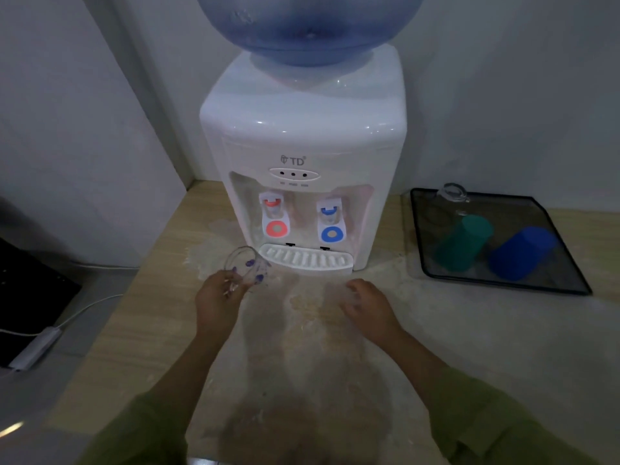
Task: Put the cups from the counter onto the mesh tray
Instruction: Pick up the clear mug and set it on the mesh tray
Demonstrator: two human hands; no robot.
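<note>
The left hand (218, 293) is closed around a clear glass cup (246, 266) with small purple marks on it, and the cup is tilted, with its mouth turned up and away from the person, just in front of the drip grille (307, 260) of the water dispenser (303, 156). The right hand (367, 305) holds nothing; its fingers are loosely curled and it hovers low over the counter (134, 313), a little to the right of the grille. The white dispenser stands in the middle of the counter against the wall, with a red tap (275, 216) on the left, a blue tap (332, 221) on the right and a big blue water bottle (302, 25) on top. It stands between the held cup and the black mesh tray (570, 263), which lies at the right side of the counter, well apart from the left hand. On the tray a green cup (464, 245) and a blue cup (521, 253) lie on their sides next to each other, and a clear glass thing (453, 193) sits at the far edge of the tray; I cannot tell exactly what it is. At the far left, beyond the counter edge, there is a white power strip (33, 350) with its cable beside a dark surface.
</note>
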